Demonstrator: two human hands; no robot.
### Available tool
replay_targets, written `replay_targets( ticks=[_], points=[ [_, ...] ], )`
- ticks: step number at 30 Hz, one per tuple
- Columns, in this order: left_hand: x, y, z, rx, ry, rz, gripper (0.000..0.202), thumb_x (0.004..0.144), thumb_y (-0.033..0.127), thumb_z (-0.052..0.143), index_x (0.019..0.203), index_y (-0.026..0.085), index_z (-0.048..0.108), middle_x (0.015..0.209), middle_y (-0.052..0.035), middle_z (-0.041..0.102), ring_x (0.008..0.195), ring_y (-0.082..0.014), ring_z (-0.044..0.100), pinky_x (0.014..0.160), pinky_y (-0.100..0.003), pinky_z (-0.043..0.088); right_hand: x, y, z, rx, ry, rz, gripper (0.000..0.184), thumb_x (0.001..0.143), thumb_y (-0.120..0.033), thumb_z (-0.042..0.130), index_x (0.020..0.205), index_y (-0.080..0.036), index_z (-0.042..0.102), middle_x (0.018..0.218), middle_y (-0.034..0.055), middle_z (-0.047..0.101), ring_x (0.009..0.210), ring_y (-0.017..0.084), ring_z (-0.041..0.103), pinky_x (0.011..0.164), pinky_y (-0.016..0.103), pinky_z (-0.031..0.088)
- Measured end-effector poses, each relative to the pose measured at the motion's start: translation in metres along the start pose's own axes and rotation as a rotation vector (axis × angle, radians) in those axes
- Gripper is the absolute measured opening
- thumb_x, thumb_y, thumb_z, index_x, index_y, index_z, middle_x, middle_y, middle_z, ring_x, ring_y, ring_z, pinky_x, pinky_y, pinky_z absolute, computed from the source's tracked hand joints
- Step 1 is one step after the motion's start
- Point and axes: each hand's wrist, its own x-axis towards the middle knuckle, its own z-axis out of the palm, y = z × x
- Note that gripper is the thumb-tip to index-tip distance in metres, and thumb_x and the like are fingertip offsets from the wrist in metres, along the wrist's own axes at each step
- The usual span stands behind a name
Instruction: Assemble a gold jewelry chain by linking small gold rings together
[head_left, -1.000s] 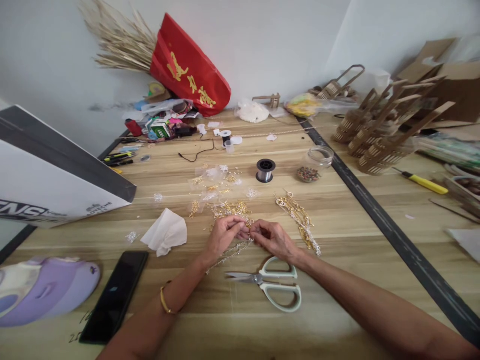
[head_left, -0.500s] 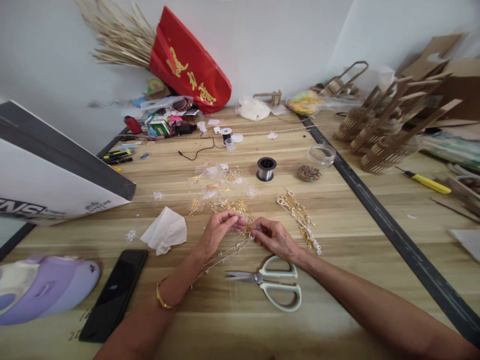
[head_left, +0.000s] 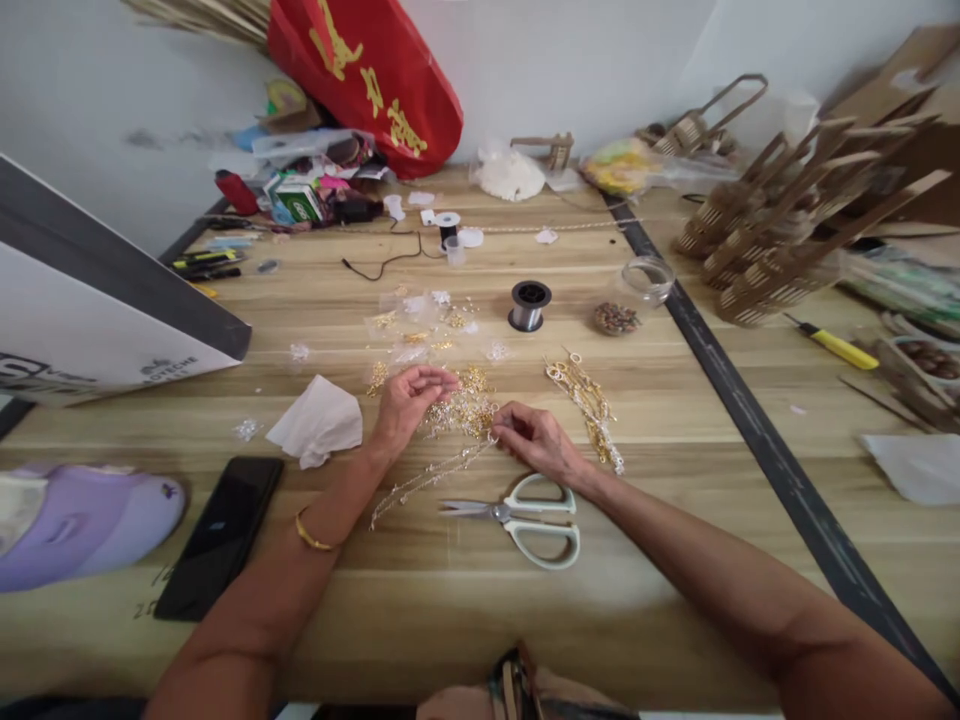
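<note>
My right hand (head_left: 536,440) is closed in a pinch at the end of a thin beaded chain (head_left: 431,478), where a small ring shows at the fingertips. The chain trails down to the left across the wooden table. My left hand (head_left: 409,408) hovers at the left side of a pile of gold and silver beads (head_left: 471,405), its fingers stretched out and nothing visible in them. Below the hands lie scissors (head_left: 499,511) with pale handles, blades pointing left. To the right of my right hand rests a bundle of gold and silver chains (head_left: 585,405).
A wire spool (head_left: 529,306), a dish of mixed beads (head_left: 616,319) and small bags of findings (head_left: 409,325) lie beyond the hands. At left are a white tissue (head_left: 316,420), a phone (head_left: 220,540) and a large box (head_left: 112,310). Small woven baskets (head_left: 757,285) stand at right.
My left hand has drawn away from the right, leaving a gap over the bead pile. My right hand keeps its pinch at the chain's end. The view has tilted downward.
</note>
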Motion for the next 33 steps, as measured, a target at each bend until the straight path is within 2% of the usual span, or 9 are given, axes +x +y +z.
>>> replay_targets(
  ticks=[8, 16, 27, 33],
  points=[
    [0.009, -0.009, -0.008, 0.016, 0.118, 0.064, 0.023, 0.066, 0.021, 0.069, 0.087, 0.011, 0.065, 0.094, -0.011, 0.071, 0.09, -0.0209, 0.068, 0.079, -0.032, 0.054, 0.0, 0.0, 0.001, 0.006, -0.002, 0.014, 0.018, 0.084, -0.032, 0.054, 0.085, -0.015, 0.056, 0.061, -0.0017, 0.055, 0.05, 0.009, 0.048, 0.048, 0.02, 0.038],
    [0.011, -0.015, -0.012, -0.018, 0.161, 0.077, 0.029, 0.064, 0.022, 0.073, 0.089, 0.012, 0.062, 0.09, -0.0101, 0.072, 0.084, -0.0205, 0.069, 0.07, -0.029, 0.055, -0.002, 0.0, 0.0, 0.015, -0.003, 0.004, 0.019, 0.085, -0.034, 0.054, 0.085, -0.015, 0.055, 0.061, -0.0017, 0.056, 0.052, 0.009, 0.05, 0.05, 0.02, 0.04],
    [0.01, -0.007, -0.012, -0.035, 0.229, 0.028, 0.035, 0.061, 0.029, 0.076, 0.088, 0.011, 0.062, 0.08, -0.0096, 0.073, 0.071, -0.0213, 0.071, 0.059, -0.027, 0.053, 0.0, 0.001, 0.0, 0.042, -0.02, 0.004, 0.019, 0.085, -0.034, 0.054, 0.085, -0.016, 0.055, 0.061, -0.0017, 0.055, 0.051, 0.009, 0.049, 0.049, 0.02, 0.039],
    [0.011, -0.004, -0.011, -0.043, 0.285, 0.024, 0.034, 0.06, 0.031, 0.076, 0.084, 0.012, 0.06, 0.07, -0.0061, 0.072, 0.059, -0.0173, 0.068, 0.054, -0.024, 0.051, 0.0, 0.001, 0.001, 0.014, -0.007, 0.007, 0.017, 0.085, -0.033, 0.054, 0.084, -0.016, 0.056, 0.06, -0.0022, 0.055, 0.051, 0.008, 0.049, 0.049, 0.019, 0.038]
  ],
)
